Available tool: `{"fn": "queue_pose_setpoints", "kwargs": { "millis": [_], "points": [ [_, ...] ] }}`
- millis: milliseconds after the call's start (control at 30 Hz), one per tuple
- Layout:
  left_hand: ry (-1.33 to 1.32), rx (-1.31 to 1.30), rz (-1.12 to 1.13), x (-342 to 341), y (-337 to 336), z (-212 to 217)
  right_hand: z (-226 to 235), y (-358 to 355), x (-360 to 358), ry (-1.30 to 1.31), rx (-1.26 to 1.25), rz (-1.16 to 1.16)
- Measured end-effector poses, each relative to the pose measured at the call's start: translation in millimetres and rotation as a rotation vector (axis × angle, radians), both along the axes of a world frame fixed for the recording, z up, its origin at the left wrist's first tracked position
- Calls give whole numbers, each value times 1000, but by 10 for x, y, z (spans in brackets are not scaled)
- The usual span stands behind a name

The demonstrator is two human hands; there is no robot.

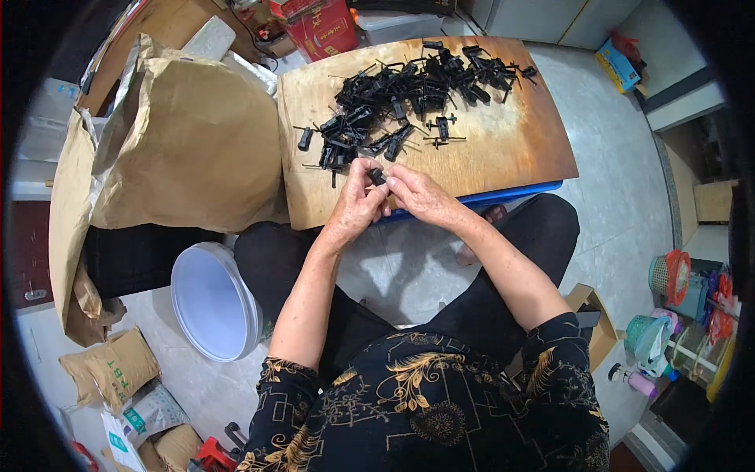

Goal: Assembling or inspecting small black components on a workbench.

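Both my hands meet just past the near edge of a wooden board (503, 149). Between them is a small black plastic part (377, 176). My left hand (358, 200) is closed around it with thumb and fingers. My right hand (421, 194) pinches at its right side; the fingertips partly hide what they grip. Beyond the hands lies a heap of black plastic parts (425, 90) with thin rods sticking out. One separate black piece with rods (444, 132) rests right of the heap's near end, and another small black piece (305, 139) lies at its left.
A large brown paper sack (189, 141) stands left of the board. On the floor at left sits a white round tub (212, 303). A blue edge (511, 193) shows beneath the board. Brown bags (118, 370) lie lower left, and an open cardboard box (602, 330) stands at right.
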State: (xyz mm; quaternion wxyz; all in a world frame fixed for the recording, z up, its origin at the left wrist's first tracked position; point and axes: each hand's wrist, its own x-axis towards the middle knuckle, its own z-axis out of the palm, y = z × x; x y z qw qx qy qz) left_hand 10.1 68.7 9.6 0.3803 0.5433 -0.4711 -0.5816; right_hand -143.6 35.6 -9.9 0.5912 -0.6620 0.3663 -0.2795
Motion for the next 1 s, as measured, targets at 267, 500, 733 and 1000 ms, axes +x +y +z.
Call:
{"fn": "queue_pose_setpoints", "kwargs": {
  "millis": [267,500,733,1000],
  "points": [
    [-255,-322,67,-8,-16,-188,-144,-50,84,27,-108,-26],
    [-404,-363,148,84,-33,-97,-76,-78,267,24,-195,-124],
    [-492,-509,570,935,463,655,-13,-652,-495,764,-241,-447],
    [-1090,-191,607,3066,2413,-2,-319,-594,-527,949,-459,-430]
  ]
}}
